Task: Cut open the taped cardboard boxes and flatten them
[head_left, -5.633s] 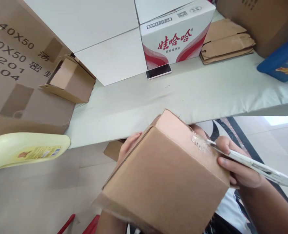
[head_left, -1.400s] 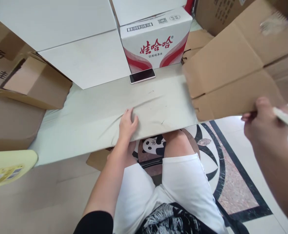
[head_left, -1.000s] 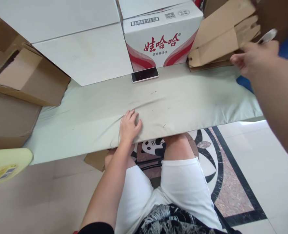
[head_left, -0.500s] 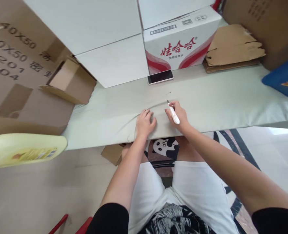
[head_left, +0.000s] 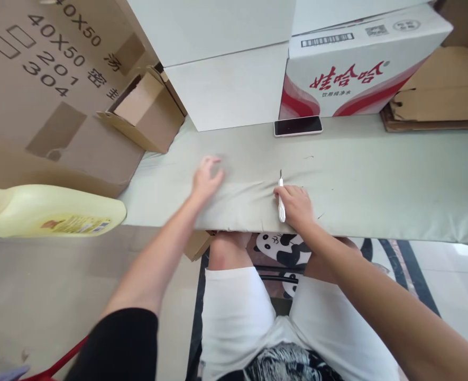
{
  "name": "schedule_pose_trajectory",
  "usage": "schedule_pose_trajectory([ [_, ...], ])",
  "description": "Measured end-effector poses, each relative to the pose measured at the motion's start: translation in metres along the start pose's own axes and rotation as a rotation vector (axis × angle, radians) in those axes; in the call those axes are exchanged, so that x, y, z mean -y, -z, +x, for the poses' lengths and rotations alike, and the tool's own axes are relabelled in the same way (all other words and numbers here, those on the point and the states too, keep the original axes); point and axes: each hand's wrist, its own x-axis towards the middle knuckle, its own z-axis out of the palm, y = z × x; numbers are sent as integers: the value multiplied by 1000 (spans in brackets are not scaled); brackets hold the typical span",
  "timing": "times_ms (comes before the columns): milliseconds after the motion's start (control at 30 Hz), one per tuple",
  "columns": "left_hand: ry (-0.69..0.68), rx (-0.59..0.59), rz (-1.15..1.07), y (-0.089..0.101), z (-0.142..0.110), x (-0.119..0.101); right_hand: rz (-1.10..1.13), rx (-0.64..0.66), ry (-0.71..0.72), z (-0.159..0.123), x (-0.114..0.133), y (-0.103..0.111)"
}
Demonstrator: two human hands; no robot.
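1. Your left hand has shifted leftward, away from your right hand, since the earlier frame; half open, it holds nothing.
2. That right hand grips a white knife, blade out, at frame centre.
3. Pale-yellow bottle, left edge: contents unclear.
4. Small carton, upper left, and red-and-white box, upper right: insides hidden.

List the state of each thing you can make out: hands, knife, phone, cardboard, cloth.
Utility knife: blade out, pointing away from the person.
Right hand: closed on the knife handle.
Left hand: open, fingers curved, blurred; contact with cloth unclear.
Phone: lying flat, screen dark.
Cardboard pieces: flattened, stacked.
Small brown box: set up, not flattened.
Cloth: spread out, creased near the right hand.
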Motion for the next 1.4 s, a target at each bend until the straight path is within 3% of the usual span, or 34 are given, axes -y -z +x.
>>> schedule_pose_trajectory([
  [67, 36, -67, 34, 49, 41, 27, -37, 13, 4, -1, 2, 0],
  [200, 177, -249, 346, 136, 106, 63, -86, 21, 9, -1, 3, 0],
  [267, 294, -369, 456, 163, 122, 70, -103, 20, 11, -1, 2, -1],
  [333, 399, -387, 467, 177, 128, 72, -116, 19, 14, -1, 3, -1],
  [433, 491, -428, 411, 177, 132, 72, -133, 21, 16, -1, 2, -2],
  [533, 486, -491, 413, 167, 137, 66, -144, 24, 18, -1, 2, -2],
  [733, 483, -441, 381, 165, 135, 55, -142, 47, 13, 1, 4, 1],
  [967, 430, -719, 102, 193, 77, 59, -51, 43, -6, 0, 6, 3],
  [1067, 400, -727, 45, 195, 42, 66, 28, 25, -21, 1, 5, 2],
  [1133, 325, -723, -17, 189, 18, 69, 100, 3, -39, 2, 3, 0],
  [1233, -7, -641, -181, 169, -18, 55, 244, -63, -90, 2, 1, 1],
  [1267, -113, -554, -158, 159, -30, 44, 301, -103, -123, 1, 0, 4],
  [1400, -431, -399, -152, 109, -74, -19, 534, -368, -291, -13, -2, 31],
])
